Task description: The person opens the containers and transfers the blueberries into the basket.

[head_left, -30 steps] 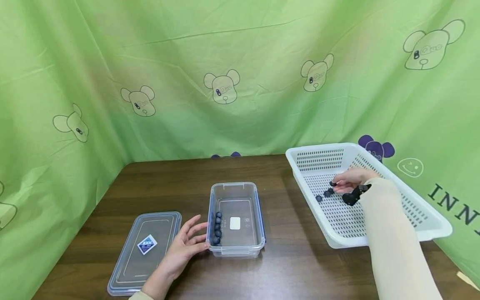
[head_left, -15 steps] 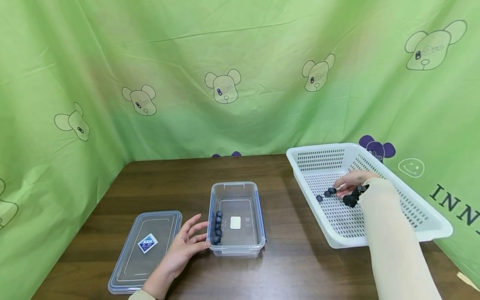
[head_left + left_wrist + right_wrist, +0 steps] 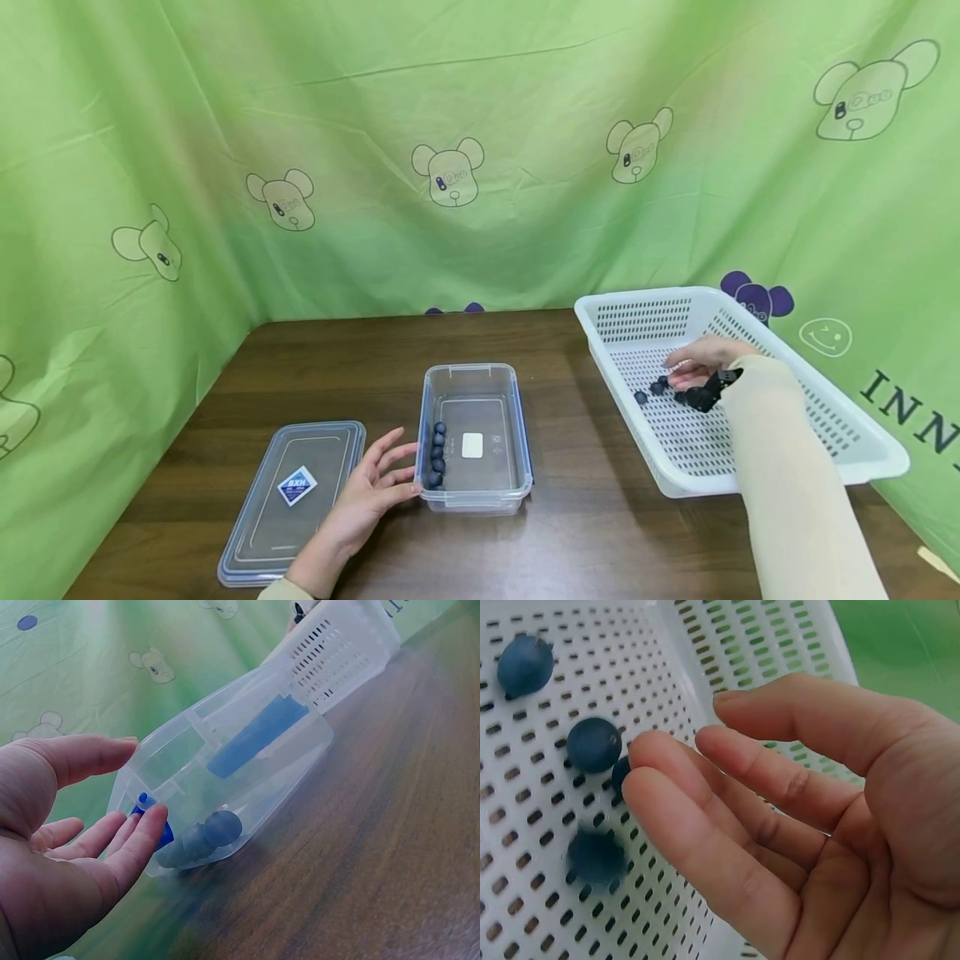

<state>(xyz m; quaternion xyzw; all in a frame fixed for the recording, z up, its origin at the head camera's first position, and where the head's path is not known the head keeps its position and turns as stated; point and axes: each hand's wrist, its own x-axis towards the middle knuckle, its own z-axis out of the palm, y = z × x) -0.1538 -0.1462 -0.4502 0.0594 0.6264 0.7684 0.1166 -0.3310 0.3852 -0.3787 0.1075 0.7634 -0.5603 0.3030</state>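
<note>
My left hand (image 3: 366, 493) rests at the near left corner of a clear plastic food container (image 3: 480, 500), its fingers loosely spread and touching the side. Several blueberries (image 3: 438, 452) lie in a row along that container's left wall; the left wrist view shows some blurrily through the plastic (image 3: 223, 828). Inside a white perforated basket (image 3: 641, 302), my right hand (image 3: 705, 360) hovers low over the floor. Its thumb and fingers (image 3: 682, 825) stand apart with nothing between them. Several blueberries (image 3: 594, 745) sit beside the fingertips, one partly hidden behind them and one blurred (image 3: 598, 856).
A clear lid (image 3: 288, 500) with a blue rim and a diamond label lies left of the container, partly under my left forearm. Brown wooden tabletop (image 3: 570, 533) lies between container and basket. A green printed curtain (image 3: 360, 250) hangs behind and at both sides.
One second ago a blueberry was at my right fingertips; now they hold none, and another blueberry shows on the basket floor below that hand. My left hand stays at the container.
</note>
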